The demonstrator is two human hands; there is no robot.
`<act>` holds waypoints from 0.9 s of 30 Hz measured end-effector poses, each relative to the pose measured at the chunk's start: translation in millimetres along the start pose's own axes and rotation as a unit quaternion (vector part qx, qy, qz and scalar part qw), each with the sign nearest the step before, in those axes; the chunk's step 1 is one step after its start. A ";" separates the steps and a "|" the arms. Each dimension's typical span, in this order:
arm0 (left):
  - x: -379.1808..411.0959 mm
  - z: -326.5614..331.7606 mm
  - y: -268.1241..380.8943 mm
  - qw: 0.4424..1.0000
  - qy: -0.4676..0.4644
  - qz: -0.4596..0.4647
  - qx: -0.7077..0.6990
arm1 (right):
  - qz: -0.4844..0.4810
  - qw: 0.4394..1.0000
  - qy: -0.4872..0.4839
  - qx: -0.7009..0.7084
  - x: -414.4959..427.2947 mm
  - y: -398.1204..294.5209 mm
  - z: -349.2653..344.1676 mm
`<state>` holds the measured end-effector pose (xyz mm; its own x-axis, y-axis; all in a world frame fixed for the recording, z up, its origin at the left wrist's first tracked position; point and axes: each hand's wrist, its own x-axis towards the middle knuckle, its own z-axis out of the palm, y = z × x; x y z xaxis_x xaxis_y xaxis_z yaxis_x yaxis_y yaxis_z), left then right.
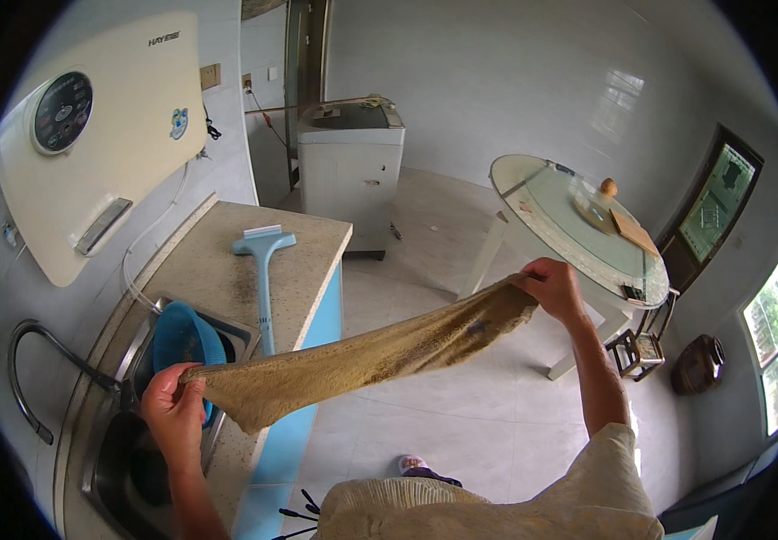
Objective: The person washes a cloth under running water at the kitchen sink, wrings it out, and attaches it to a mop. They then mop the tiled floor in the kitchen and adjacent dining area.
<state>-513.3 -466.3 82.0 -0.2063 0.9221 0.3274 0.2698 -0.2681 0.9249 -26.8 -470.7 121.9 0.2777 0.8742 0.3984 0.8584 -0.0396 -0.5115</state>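
Note:
A stained tan cloth (362, 358) stretches in the air between my two hands, its lower edge hanging loose. My left hand (176, 408) pinches one end of it above the edge of the sink. Out over the floor, my right hand (556, 287) grips the other end, held higher. Dark blotches mark the cloth towards its right part. Behind the cloth, a light blue squeegee (264, 270) lies on the speckled countertop (193, 250), the end of its handle hidden. A blue plastic basket (183, 331) leans in the sink beyond my left hand.
The steel sink (102, 466) has a curved faucet (31, 331) by the wall. A water heater (105, 148) hangs above the counter. Further off stand a washing machine (352, 175), a glass-topped table (531, 196) with a cutting board (632, 231), a small chair (639, 351) and a brown jar (696, 364).

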 end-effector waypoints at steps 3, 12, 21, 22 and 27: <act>-0.5 -10.9 2.5 1.000 0.000 0.020 0.016 | 0.011 0.999 0.009 -0.036 -8.6 -16.1 -5.9; 14.6 -5.8 4.7 0.990 -0.076 -0.033 -0.113 | 0.105 0.986 -0.068 0.112 -6.9 -12.9 -2.5; 98.7 29.9 -14.9 0.987 -0.052 -0.134 -0.073 | 0.075 0.974 -0.161 0.138 94.1 24.2 103.7; 118.5 36.1 -22.2 0.982 -0.041 -0.159 -0.090 | 0.063 0.978 -0.154 0.123 113.4 22.4 120.8; 238.1 42.6 -90.6 0.996 0.073 -0.059 -0.011 | 0.045 0.971 -0.094 0.217 219.4 -8.5 197.4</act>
<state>-546.7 -210.6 67.9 -0.3706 0.8974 0.2393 0.2151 -0.1678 0.9621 -58.3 -183.0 63.5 0.2250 0.9510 0.2121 0.5610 0.0515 -0.8262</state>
